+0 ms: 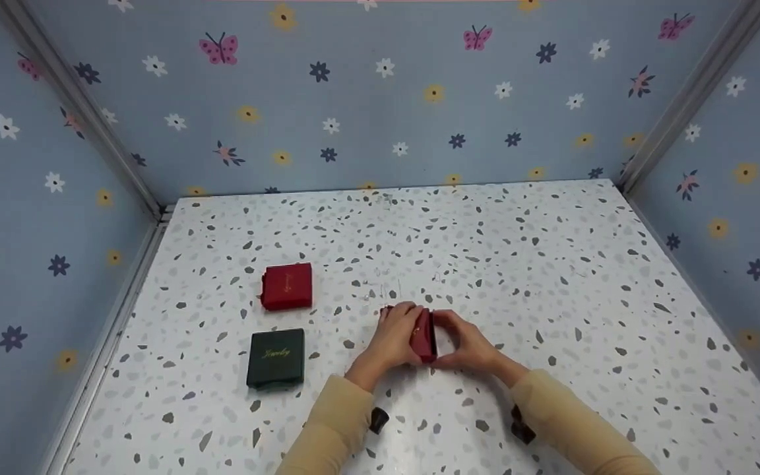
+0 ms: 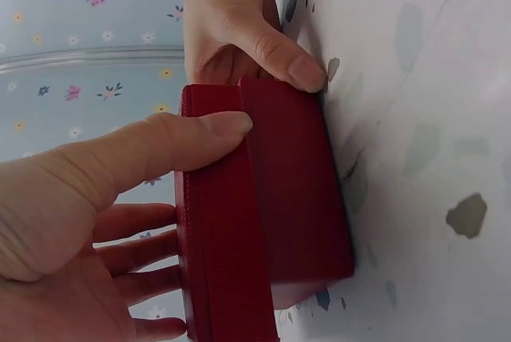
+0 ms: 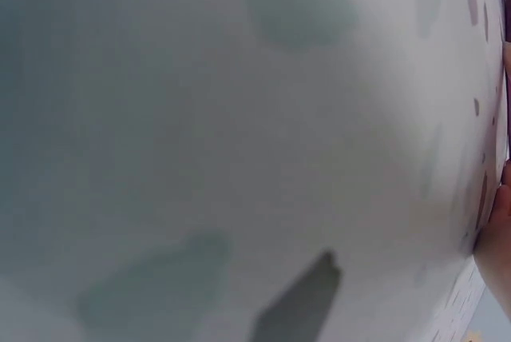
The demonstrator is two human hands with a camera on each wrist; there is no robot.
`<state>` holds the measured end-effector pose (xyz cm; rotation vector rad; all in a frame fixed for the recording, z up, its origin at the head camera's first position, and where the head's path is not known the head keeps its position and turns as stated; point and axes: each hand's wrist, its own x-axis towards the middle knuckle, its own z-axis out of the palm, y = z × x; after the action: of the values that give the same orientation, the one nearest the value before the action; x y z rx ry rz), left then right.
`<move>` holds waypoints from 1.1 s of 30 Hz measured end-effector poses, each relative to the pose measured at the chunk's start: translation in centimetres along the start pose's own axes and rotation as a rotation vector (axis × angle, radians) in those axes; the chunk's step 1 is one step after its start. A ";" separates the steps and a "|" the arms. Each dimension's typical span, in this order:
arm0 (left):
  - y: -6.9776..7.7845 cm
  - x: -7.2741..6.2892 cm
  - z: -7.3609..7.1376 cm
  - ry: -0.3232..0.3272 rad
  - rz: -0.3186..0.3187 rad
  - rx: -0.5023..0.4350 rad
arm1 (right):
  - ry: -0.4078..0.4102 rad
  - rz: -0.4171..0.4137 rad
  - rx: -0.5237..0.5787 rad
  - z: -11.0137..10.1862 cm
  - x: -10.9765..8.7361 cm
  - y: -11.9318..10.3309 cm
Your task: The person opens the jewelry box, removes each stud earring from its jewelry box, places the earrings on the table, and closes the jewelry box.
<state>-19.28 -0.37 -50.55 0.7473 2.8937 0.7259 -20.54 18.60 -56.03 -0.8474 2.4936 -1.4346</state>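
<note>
Both hands are around a red jewelry box (image 1: 423, 338) at the front middle of the table. My left hand (image 1: 393, 333) holds it from the left, its fingers over the top. In the left wrist view, the left thumb (image 2: 192, 138) presses the ribbed band along the lid side, and the other fingers lie behind it. My right hand (image 1: 469, 343) grips the box's right side between thumb and fingers. The right thumb (image 2: 279, 58) rests at the end of the smooth red base (image 2: 299, 190). Only a sliver of the right hand (image 3: 497, 254) enters the right wrist view.
To the left lie another red box (image 1: 289, 286) with gold lettering and, nearer, a dark green box (image 1: 276, 358) marked "Jewelry". All sit on a speckled white table (image 1: 518, 264). Flower-patterned blue panels (image 1: 380, 99) stand behind it and at both sides.
</note>
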 end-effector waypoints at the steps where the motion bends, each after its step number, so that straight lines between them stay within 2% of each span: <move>1: 0.1 0.1 0.1 -0.008 -0.005 0.002 | -0.001 0.003 -0.016 0.1 0.0 0.4; 7: 0.6 0.7 0.4 -0.033 -0.020 0.022 | -0.007 0.000 -0.029 0.2 0.1 1.9; 13: 0.8 1.1 0.5 -0.051 -0.047 0.019 | -0.015 0.033 -0.021 0.1 0.1 1.8; 19: 0.9 1.4 0.8 -0.043 -0.063 0.041 | -0.012 0.077 -0.025 0.2 0.1 1.7; 26: 0.9 1.5 1.2 -0.044 -0.075 0.054 | -0.009 0.072 0.009 0.2 0.2 1.3; 31: 0.7 1.4 1.6 -0.047 -0.081 0.075 | -0.009 0.087 -0.021 0.3 0.2 1.7; 33: 0.7 1.4 1.7 -0.048 -0.083 0.078 | -0.009 0.066 -0.027 0.3 0.2 1.3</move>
<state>-19.93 1.60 -51.71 0.6381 2.9046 0.5812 -21.09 18.81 -57.21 -0.7675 2.5152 -1.3760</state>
